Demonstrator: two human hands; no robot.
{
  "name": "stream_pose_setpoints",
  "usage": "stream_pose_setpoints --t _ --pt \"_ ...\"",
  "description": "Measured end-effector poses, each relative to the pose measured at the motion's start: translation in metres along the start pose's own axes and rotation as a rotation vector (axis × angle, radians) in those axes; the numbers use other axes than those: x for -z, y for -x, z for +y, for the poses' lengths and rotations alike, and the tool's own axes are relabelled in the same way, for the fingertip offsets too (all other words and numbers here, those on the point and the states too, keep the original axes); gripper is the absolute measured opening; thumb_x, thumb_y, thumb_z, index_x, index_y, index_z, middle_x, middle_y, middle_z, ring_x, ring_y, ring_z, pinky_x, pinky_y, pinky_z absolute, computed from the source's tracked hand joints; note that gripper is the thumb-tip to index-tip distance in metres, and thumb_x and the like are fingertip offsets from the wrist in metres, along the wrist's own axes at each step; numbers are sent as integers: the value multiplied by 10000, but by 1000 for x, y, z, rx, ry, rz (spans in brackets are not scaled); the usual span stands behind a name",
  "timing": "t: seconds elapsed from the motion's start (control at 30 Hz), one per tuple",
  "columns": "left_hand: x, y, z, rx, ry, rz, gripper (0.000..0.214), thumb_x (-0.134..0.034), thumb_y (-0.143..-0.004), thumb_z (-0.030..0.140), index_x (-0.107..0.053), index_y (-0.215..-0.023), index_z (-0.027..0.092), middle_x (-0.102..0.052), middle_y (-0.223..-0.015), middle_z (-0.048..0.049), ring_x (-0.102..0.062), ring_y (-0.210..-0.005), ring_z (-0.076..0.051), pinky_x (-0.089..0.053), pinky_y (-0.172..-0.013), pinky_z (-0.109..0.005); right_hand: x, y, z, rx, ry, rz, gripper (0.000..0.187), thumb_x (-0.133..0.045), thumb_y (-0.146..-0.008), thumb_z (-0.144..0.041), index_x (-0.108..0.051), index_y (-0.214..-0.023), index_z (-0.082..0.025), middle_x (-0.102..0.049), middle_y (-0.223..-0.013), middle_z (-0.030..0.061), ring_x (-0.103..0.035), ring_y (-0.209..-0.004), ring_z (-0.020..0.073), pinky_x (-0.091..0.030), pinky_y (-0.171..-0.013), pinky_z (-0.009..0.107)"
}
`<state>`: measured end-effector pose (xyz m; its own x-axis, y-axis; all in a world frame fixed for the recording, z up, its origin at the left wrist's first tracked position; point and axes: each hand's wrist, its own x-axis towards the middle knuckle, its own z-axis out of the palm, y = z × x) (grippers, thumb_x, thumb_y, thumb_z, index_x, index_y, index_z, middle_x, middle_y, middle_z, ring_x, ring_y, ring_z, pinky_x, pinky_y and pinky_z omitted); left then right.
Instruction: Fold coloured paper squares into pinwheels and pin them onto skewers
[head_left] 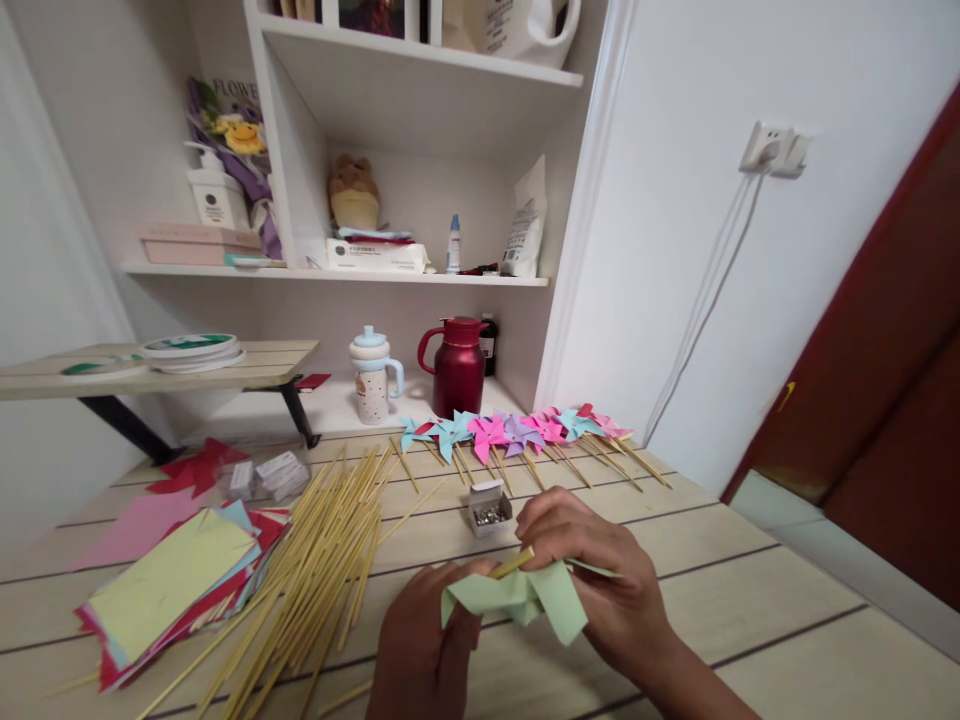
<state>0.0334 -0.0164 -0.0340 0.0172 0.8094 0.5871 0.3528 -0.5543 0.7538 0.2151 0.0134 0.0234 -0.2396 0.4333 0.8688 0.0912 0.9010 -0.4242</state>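
Note:
A light green paper pinwheel point(517, 596) is held between my two hands above the table. My left hand point(429, 630) is closed around its left side and the end of a wooden stick point(513, 564). From the right, my right hand point(600, 570) pinches the pinwheel and stick near the top, fingers curled over. Part of the stick is hidden by my fingers and the paper. Just beyond my hands stands a small open white box point(491, 522) of metal pins point(491, 515).
Many thin sticks point(322, 560) lie left of my hands, beside stacked coloured paper point(165, 590). Finished pinwheels point(517, 432) line the table's back edge. Behind stand a red thermos jug point(459, 368) and a white-and-blue cup point(370, 385). A small raised table point(262, 360) stands at left.

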Motion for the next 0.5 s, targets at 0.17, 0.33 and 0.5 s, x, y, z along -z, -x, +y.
stream_pose_setpoints --t 0.17,0.33,0.5 --pt "-2 3 -8 -13 -30 23 366 -462 -917 430 -731 -1025 207 -586 -599 -4 -492 -496 -144 -425 -521 -256 0 0 -1 -2 5 -9 210 -633 -828 -22 -710 -866 -214 -694 -754 43 -625 -790 200 -516 -695 348" --pt "-5 1 -11 -98 -82 57 444 -399 -942 479 -742 -1016 206 -608 -597 -20 -484 -464 -135 -425 -473 -240 1 2 1 -18 -4 -17 146 -619 -881 -104 -707 -891 -221 -689 -780 56 -624 -815 208 -519 -682 344" --pt "-8 -7 -18 -216 -182 79 615 -241 -967 550 -756 -955 213 -673 -598 -46 -605 -531 -163 -509 -570 -259 1 1 2 -2 -15 -72 97 -599 -926 -220 -694 -906 -224 -700 -765 57 -628 -798 208 -524 -665 330"
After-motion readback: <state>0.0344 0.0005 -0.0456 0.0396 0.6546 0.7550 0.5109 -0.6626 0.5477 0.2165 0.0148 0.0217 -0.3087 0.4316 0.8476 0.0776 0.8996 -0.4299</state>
